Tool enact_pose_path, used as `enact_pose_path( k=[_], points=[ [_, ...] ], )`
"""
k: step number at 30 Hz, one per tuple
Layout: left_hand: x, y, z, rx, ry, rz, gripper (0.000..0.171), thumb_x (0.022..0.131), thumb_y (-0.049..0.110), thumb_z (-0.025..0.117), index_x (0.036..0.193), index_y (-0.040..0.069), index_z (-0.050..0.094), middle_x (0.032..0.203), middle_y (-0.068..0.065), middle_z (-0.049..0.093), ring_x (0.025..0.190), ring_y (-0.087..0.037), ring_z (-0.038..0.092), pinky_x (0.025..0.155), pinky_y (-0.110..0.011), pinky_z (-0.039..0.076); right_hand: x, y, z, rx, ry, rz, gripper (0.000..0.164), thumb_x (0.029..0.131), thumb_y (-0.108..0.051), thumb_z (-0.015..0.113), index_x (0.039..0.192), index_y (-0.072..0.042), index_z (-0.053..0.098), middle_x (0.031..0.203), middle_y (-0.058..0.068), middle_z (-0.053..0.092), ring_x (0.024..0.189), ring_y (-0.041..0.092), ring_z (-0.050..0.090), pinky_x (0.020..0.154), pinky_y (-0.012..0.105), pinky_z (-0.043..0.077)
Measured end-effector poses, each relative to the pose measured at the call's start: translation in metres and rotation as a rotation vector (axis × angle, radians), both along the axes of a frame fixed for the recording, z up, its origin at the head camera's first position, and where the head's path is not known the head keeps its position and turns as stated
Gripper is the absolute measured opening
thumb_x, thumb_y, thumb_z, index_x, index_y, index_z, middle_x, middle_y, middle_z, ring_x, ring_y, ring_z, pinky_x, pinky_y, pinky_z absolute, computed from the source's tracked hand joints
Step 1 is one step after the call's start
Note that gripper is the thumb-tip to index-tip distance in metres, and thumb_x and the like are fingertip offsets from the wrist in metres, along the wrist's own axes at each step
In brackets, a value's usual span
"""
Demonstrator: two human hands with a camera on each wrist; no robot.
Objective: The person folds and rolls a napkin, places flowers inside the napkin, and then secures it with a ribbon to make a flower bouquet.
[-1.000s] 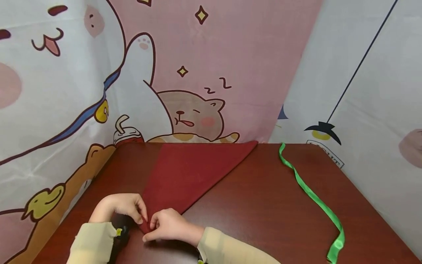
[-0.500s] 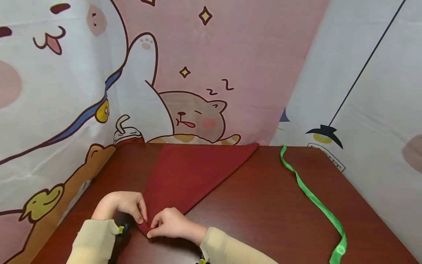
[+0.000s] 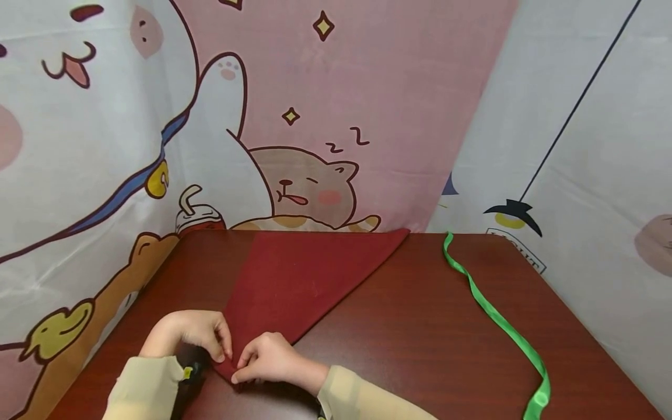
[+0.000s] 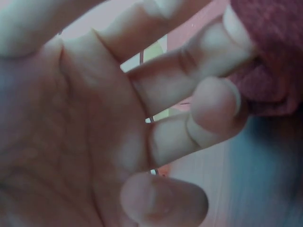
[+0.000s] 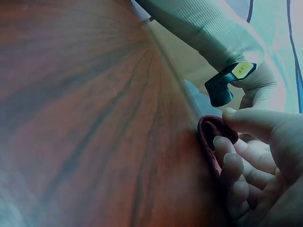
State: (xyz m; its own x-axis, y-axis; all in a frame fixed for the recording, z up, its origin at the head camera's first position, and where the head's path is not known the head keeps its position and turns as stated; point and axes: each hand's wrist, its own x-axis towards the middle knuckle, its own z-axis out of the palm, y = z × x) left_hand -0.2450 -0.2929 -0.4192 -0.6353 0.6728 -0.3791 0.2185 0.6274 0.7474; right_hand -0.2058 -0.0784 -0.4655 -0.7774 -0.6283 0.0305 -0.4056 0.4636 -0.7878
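A dark red cloth (image 3: 304,280), folded to a triangle-like shape, lies flat from the table's back edge to its near left part. My left hand (image 3: 202,332) pinches the cloth's near end between thumb and fingers. Close beside it, my right hand (image 3: 270,357) pinches the near corner. In the right wrist view, a rolled fold of the cloth (image 5: 207,135) sits between the thumb and fingers of my right hand (image 5: 284,146). The left wrist view has the cloth (image 4: 279,47) at the left hand's fingertips, partly cut off by the frame.
A long green ribbon (image 3: 499,317) lies in a wavy line along the right side of the brown table (image 3: 409,326). Cartoon-printed curtains (image 3: 409,105) hang behind and beside the table. A small black device (image 3: 193,373) is on the left wrist.
The cloth's near corner has shifted slightly toward me and now shows below both hands, with the right thumb on it. Both hands stay close together. The ribbon has not moved.
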Motion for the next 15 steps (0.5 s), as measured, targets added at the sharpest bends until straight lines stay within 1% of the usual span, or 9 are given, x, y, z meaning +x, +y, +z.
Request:
enact_pose_path(
  k=[5,10,15],
  points=[
    [-0.0011,0.0006,0.0022,-0.004,0.003,-0.023,0.006,0.075,0.007,0.075,0.081,0.005,0.076,0.063,0.008,0.060,0.056,-0.004,0.041,0.051,-0.020,0.033,0.0005,-0.0003,0.0005,-0.053,-0.072,-0.021,0.016,0.069,-0.019,0.086,0.075,-0.018,0.071,0.051,-0.019,0.058,0.039,-0.003,0.053,0.040,0.019,0.044],
    [-0.0009,0.0006,0.0036,0.016,-0.016,-0.035,0.006,0.076,0.007,0.074,0.081,0.004,0.076,0.064,0.006,0.061,0.056,-0.004,0.042,0.051,-0.020,0.033,0.0009,-0.0002,0.0006,-0.053,-0.059,-0.008,0.019,0.069,-0.018,0.086,0.081,-0.018,0.071,0.055,-0.020,0.061,0.042,-0.006,0.053,0.043,0.017,0.045],
    [-0.0002,0.0005,0.0023,0.013,-0.019,-0.023,0.005,0.076,0.008,0.074,0.080,0.004,0.076,0.065,0.006,0.063,0.057,-0.004,0.044,0.052,-0.021,0.035,0.0025,0.0000,-0.0003,-0.062,-0.040,-0.025,0.017,0.068,-0.016,0.085,0.079,-0.019,0.072,0.056,-0.020,0.061,0.042,-0.008,0.052,0.043,0.017,0.044]
  ],
)
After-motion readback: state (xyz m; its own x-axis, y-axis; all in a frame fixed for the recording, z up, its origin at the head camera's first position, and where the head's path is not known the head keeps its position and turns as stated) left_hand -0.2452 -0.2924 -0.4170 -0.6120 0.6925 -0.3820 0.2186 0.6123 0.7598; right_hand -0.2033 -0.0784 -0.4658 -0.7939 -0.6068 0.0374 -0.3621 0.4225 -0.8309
